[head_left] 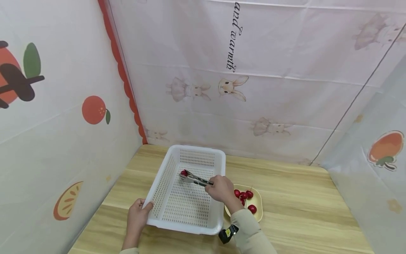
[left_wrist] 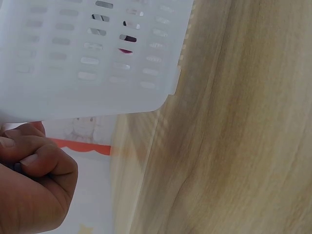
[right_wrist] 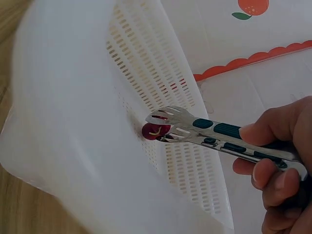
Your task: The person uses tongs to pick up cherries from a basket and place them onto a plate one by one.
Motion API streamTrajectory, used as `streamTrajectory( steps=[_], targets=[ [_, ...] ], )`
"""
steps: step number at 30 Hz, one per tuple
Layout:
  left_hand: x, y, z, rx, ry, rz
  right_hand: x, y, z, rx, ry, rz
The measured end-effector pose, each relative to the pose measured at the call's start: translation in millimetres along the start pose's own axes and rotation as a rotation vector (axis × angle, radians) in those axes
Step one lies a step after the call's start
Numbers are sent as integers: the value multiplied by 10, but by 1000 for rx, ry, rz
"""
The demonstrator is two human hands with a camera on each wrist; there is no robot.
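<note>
A white perforated plastic basket [head_left: 190,228] stands on the table. My left hand [head_left: 137,216] grips its left rim near the front corner, thumb over the edge; in the left wrist view the curled fingers [left_wrist: 53,168] show below the basket wall [left_wrist: 97,100]. My right hand [head_left: 220,188] holds metal tongs [right_wrist: 214,132] with dark green grips, reaching over the basket's right side. Between the tong heads, inside the basket, is a dark red cherry [right_wrist: 155,130] with a stem. Whether it touches the basket floor I cannot tell.
A pale yellow dish [head_left: 259,208] with several cherries [head_left: 252,209] sits right of the basket, partly behind my right forearm. The wooden table [head_left: 301,208] extends rightward. Printed cloth walls [head_left: 196,116] enclose the back and sides.
</note>
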State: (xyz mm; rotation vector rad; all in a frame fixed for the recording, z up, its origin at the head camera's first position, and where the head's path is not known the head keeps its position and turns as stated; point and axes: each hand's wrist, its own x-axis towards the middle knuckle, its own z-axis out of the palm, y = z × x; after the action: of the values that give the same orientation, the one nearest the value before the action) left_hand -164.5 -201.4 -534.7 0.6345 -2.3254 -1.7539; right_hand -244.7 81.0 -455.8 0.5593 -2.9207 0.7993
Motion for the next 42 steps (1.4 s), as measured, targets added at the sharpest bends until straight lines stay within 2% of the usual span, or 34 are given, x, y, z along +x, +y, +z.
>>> streamTrajectory(
  steps=[9,27,34,42],
  targets=[
    [11,-22,-5,-1,2,8,-89,31,-81,51,-22,26],
    [7,-18,-16,-10,-2,18,-151,138,-21,-26,-33,-15],
    [1,-15,-19,-6,0,19,-145,127,-17,-71,0,-45],
    [-5,-5,-15,3,-4,8,-139,76,-18,-85,-6,-69]
  ],
)
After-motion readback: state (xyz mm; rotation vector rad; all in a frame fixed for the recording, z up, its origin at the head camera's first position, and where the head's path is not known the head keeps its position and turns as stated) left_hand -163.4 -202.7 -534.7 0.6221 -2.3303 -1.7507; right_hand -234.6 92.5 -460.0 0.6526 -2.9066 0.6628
